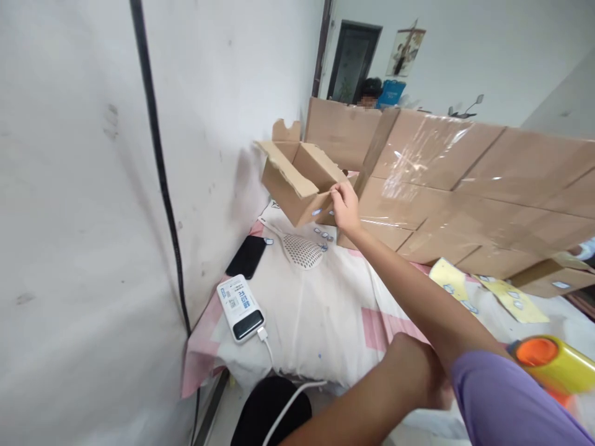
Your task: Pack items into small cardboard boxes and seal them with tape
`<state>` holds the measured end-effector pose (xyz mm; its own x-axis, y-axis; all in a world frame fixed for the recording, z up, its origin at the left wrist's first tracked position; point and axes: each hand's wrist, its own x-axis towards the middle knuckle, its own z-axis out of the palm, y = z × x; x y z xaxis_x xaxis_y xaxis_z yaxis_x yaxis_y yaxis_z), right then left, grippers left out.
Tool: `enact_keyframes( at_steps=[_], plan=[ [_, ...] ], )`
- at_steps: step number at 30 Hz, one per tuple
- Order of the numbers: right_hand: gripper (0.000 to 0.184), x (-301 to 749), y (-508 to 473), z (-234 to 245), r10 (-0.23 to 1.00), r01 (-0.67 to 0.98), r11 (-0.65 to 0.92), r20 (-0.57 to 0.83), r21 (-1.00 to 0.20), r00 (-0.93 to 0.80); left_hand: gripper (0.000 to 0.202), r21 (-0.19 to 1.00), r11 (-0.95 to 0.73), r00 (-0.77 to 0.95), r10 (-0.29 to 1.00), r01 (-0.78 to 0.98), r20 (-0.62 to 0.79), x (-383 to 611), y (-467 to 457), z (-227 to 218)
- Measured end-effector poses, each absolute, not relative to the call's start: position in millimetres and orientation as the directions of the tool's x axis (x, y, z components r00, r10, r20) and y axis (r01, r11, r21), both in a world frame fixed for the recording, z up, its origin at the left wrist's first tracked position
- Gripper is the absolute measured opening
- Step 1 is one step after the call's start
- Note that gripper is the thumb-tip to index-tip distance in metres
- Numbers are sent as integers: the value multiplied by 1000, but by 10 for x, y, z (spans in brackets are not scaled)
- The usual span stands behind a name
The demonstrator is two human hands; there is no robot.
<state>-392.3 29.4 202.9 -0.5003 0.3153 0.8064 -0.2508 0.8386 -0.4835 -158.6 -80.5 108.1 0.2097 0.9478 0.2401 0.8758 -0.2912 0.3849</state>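
Observation:
My right hand (345, 203) reaches out to a small open cardboard box (290, 192). Its fingers are pinched on the box's near right edge, and the box is tilted with its flaps up beside the wall. My left hand (425, 378) is low in front, under my right forearm; its wrist is bent and its fingers are hidden. Near the left hand, to its right, lies a wide roll of yellow tape (569, 365) with an orange core (537, 352). A white perforated swatter-like thing (302, 251) lies on the cloth below the box.
Stacked cardboard boxes (465, 186) wrapped in clear tape stand along the far side. On the cloth-covered table (320, 310) are a black phone (247, 257), a white power bank (237, 303) with cable and yellow pieces (514, 297). A white wall (83, 248) bounds the left. A person (370, 90) is behind.

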Motion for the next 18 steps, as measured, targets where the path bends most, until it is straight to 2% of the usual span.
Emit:
enact_keyframes(
  at_steps=[2, 4, 6, 8, 11, 14, 16, 18],
  plan=[
    [28, -3347, 327, 2117, 260, -271, 856, 819, -441, -511, 21, 388, -289, 172, 936, 875, 307, -1557, -861, 1078],
    [31, -2682, 392, 2120, 207, -267, 875, 812, -403, -546, 23, 320, -343, 154, 857, 883, 492, -1565, -944, 1099],
    [32, -1990, 472, 2031, 195, -248, 877, 778, -411, -598, 24, 215, -387, 139, 707, 897, 693, -1554, -1038, 1162],
    [29, -1356, 553, 1880, 249, -195, 867, 739, -458, -626, 27, 103, -432, 165, 539, 896, 826, -1478, -1151, 1269],
    [19, -681, 668, 1642, 381, -118, 822, 693, -557, -613, 26, 11, -483, 237, 450, 875, 861, -1276, -1359, 1480],
    [14, -409, 789, 1498, 429, -101, 775, 636, -624, -641, 15, -13, -514, 251, 395, 857, 884, -1174, -1495, 1688],
    [17, -375, 876, 1452, 426, -103, 760, 611, -642, -667, 8, 3, -443, 201, 413, 896, 888, -1250, -1477, 1786],
    [21, -374, 958, 1419, 451, -83, 739, 582, -669, -677, 5, 58, -288, 86, 465, 956, 881, -1447, -1386, 1828]
  ],
)
